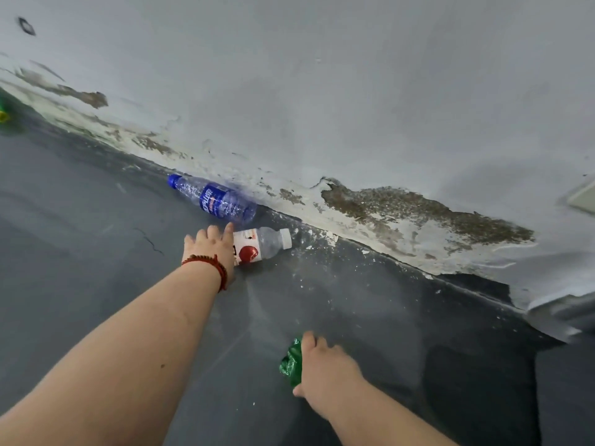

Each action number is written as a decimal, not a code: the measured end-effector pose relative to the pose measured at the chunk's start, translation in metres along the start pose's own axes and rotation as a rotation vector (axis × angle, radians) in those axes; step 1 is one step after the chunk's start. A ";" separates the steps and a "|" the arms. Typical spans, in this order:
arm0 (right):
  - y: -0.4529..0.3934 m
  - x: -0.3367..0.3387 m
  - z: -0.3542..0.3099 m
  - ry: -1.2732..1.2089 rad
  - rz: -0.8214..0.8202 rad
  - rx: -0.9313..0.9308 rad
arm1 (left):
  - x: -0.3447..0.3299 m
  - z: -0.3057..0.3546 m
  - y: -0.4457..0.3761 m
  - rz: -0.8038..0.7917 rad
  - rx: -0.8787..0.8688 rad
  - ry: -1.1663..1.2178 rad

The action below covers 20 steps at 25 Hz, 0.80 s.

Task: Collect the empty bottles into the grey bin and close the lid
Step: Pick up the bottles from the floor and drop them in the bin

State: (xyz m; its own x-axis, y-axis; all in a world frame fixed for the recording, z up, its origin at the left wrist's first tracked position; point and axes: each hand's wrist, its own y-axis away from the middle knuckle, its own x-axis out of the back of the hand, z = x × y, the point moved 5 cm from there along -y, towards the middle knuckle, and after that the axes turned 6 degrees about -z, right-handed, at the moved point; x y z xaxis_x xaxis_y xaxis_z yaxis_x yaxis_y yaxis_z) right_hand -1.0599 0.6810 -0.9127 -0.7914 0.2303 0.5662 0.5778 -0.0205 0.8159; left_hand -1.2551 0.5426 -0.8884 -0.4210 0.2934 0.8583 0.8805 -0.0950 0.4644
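Note:
A clear bottle with a blue cap and blue label [214,198] lies on the dark floor against the foot of the wall. Just right of it lies a clear bottle with a white cap and a white label showing a red apple [262,244]. My left hand [211,247], with a red bead bracelet on the wrist, reaches over the base end of the apple bottle, fingers spread and touching it. My right hand [325,370] is lower in view, closed around a crumpled green bottle [291,363]. The grey bin is not in view.
A grey wall with peeling, stained plaster [402,207] runs diagonally behind the bottles. White paint flakes [317,249] litter the floor near it. Something green and yellow [3,111] shows at the far left edge. A dark grey shape [566,391] fills the lower right corner.

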 end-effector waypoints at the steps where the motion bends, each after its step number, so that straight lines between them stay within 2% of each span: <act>1: -0.002 0.000 0.000 -0.002 -0.013 -0.016 | -0.002 -0.002 -0.001 0.023 0.005 -0.018; 3: -0.004 -0.001 0.001 -0.011 -0.041 -0.039 | -0.009 -0.002 0.000 -0.025 -0.017 0.030; 6: -0.002 -0.001 -0.001 -0.002 -0.060 -0.057 | -0.030 0.007 0.013 -0.269 -0.114 0.118; 7: -0.002 0.001 -0.001 0.004 -0.056 -0.063 | -0.037 0.009 0.021 -0.306 -0.115 0.142; 12: 0.003 -0.001 -0.002 0.016 -0.049 -0.097 | -0.067 0.015 0.068 -0.322 -0.003 0.251; 14: 0.006 -0.002 -0.002 -0.013 -0.014 -0.114 | -0.081 0.021 0.095 -0.352 0.023 0.309; 17: 0.022 -0.005 -0.003 -0.089 0.058 -0.087 | -0.109 0.022 0.144 -0.511 0.043 0.413; 19: 0.043 -0.026 0.009 -0.125 0.129 -0.030 | -0.120 0.021 0.177 -0.647 0.071 0.312; 20: 0.054 -0.036 0.014 -0.175 0.177 -0.019 | -0.114 0.022 0.189 -0.656 0.053 0.292</act>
State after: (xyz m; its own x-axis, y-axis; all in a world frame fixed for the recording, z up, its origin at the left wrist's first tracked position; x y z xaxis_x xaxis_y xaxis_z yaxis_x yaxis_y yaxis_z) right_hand -0.9978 0.6853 -0.8907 -0.6303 0.3862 0.6734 0.6994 -0.0938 0.7085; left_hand -1.0361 0.5127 -0.9033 -0.9015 0.0076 0.4326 0.4322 0.0621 0.8996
